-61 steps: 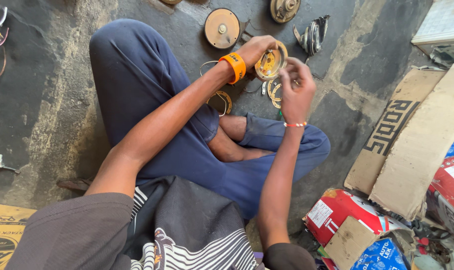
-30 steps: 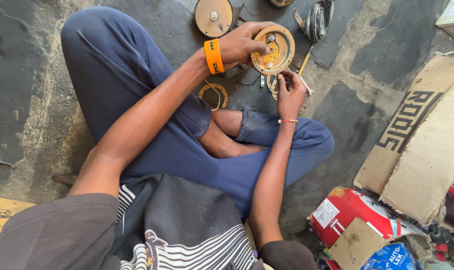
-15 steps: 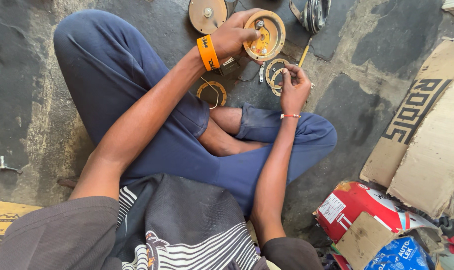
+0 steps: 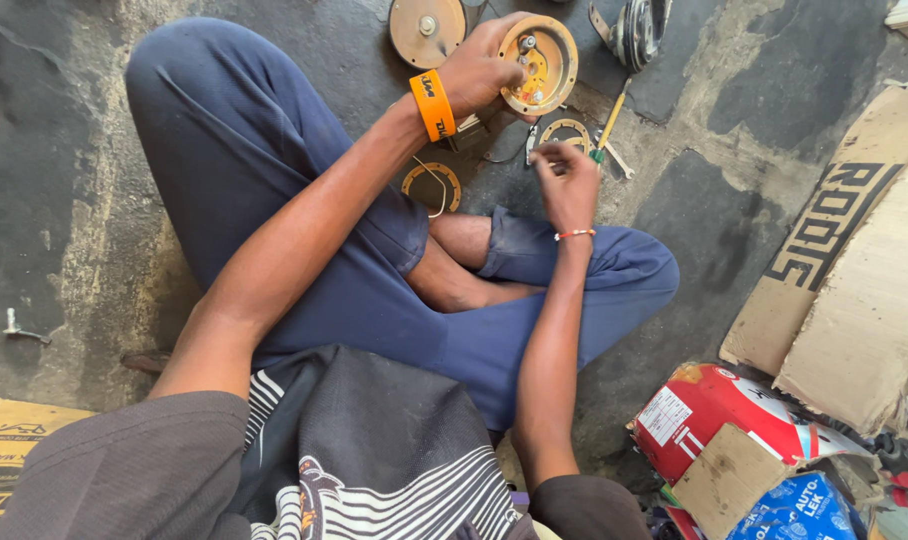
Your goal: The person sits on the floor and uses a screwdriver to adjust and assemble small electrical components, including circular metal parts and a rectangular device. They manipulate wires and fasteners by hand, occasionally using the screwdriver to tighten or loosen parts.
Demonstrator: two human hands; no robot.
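You sat cross-legged on a grey concrete floor (image 4: pixel 354 40). Your left hand (image 4: pixel 479 70), orange wristband (image 4: pixel 433 104) on the wrist, was clamped on a round yellow-brown disc part (image 4: pixel 541 62), fingers wrapped over its left rim, disc face up and lifted just off the floor. Small metal studs showed on the face of the disc.

Your right hand (image 4: pixel 566 180), thin red thread bracelet on the wrist, was at about 6 o'clock from the disc, close below it but apart. Fingertips were pinched together over a flat ring (image 4: pixel 566 131) on the floor; couldn't tell if they actually held anything, too small.

A second round plate (image 4: pixel 427 30) lay at 9 o'clock from the held disc, just beside your left hand. Another ring-shaped piece (image 4: pixel 431 186) lay at 7 o'clock, near your knee. A yellow-handled screwdriver (image 4: pixel 608 127) lay at 4 o'clock from the disc, just right of your right hand. A dark coiled part (image 4: pixel 639 30) sat at 3 o'clock, near the top edge.

Flattened cardboard (image 4: pixel 854 290) was well apart at the right; a red box (image 4: pixel 719 420) lay at lower right.
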